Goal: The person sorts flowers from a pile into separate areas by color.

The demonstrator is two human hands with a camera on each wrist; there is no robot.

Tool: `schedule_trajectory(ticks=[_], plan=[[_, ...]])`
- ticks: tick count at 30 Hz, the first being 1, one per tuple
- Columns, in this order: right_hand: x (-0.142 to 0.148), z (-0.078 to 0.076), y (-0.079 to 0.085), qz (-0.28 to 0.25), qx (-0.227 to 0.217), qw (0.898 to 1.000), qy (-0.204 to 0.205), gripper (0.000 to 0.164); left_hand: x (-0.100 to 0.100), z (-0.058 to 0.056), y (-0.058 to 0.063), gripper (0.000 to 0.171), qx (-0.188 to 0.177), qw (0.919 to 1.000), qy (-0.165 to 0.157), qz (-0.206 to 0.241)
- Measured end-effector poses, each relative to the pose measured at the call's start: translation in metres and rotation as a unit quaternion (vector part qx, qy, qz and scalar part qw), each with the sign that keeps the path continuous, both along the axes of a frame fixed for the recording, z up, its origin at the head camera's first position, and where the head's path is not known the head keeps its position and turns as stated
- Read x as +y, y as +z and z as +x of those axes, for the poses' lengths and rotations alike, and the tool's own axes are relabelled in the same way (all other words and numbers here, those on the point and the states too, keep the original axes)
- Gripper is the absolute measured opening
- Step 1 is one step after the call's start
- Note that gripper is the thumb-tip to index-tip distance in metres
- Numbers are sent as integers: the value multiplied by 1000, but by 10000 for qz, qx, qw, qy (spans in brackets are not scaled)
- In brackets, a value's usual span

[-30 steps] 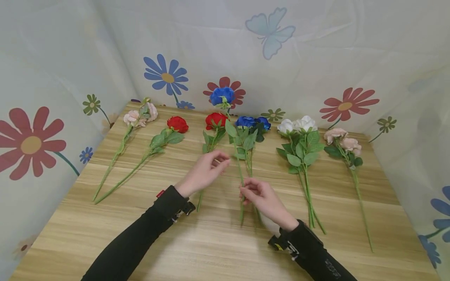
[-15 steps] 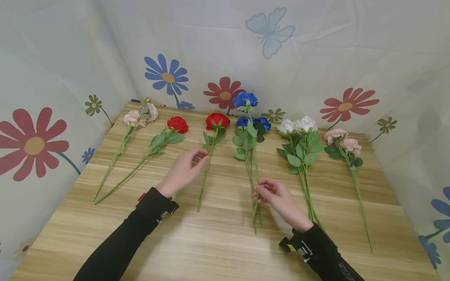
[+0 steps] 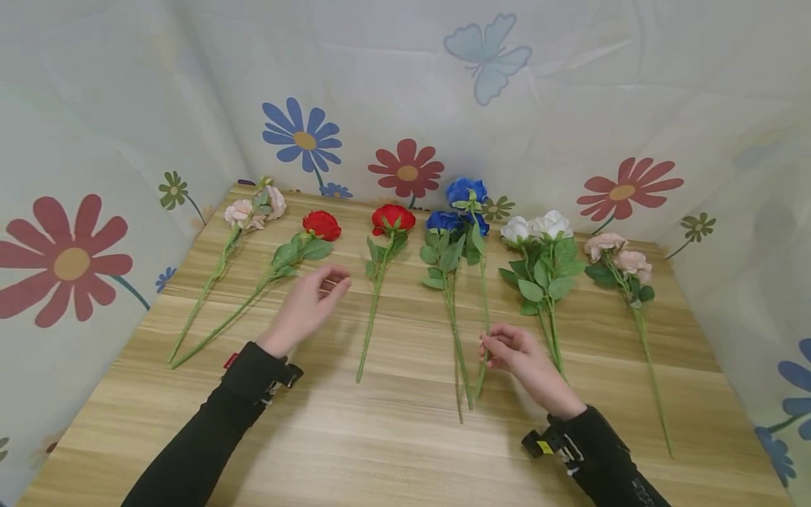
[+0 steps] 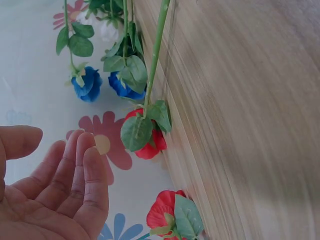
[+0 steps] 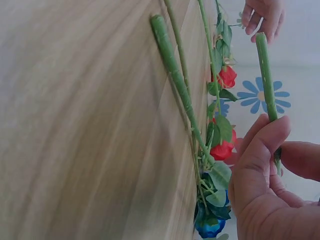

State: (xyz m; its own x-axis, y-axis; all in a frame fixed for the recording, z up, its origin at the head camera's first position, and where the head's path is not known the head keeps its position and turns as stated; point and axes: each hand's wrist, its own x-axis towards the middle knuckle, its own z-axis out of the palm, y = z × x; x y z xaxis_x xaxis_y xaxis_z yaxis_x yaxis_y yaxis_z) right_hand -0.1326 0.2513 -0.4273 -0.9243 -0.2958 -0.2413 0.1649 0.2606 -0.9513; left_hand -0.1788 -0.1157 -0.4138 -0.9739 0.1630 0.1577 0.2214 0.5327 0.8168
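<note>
My right hand pinches the green stem of a blue rose between thumb and fingers. The bloom is raised beyond two more blue roses that lie on the table, and the cut stem end sticks out past the fingers in the right wrist view. My left hand hovers with loosely bent fingers and holds nothing. It is between a red rose on its left and another red rose on its right, touching neither.
Pale pink roses lie at the far left of the wooden table. White roses and more pink roses lie to the right. A flower-printed cloth hangs close behind the table's back edge.
My right hand has carried the blue rose rightward, across the lying blue roses to their right side. My left hand has moved away to the left, past the middle red rose.
</note>
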Motion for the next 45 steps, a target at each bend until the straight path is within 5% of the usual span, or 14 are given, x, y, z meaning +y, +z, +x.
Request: schedule_trajectory(ticks=[16, 29, 38, 45], plan=[[3, -2, -8, 738, -16, 9961, 475, 25, -5, 2, 0, 26, 65, 9999, 83, -108], [-2, -6, -14, 1773, 234, 9820, 614, 15, -7, 2, -3, 28, 48, 9999, 80, -44], [-7, -7, -11, 2395, 427, 9684, 546, 43, -9, 4, -2, 33, 4, 10000, 49, -10], [-9, -11, -11, 2535, 713, 9640, 372, 41, -10, 4, -4, 33, 6, 10000, 77, -10]])
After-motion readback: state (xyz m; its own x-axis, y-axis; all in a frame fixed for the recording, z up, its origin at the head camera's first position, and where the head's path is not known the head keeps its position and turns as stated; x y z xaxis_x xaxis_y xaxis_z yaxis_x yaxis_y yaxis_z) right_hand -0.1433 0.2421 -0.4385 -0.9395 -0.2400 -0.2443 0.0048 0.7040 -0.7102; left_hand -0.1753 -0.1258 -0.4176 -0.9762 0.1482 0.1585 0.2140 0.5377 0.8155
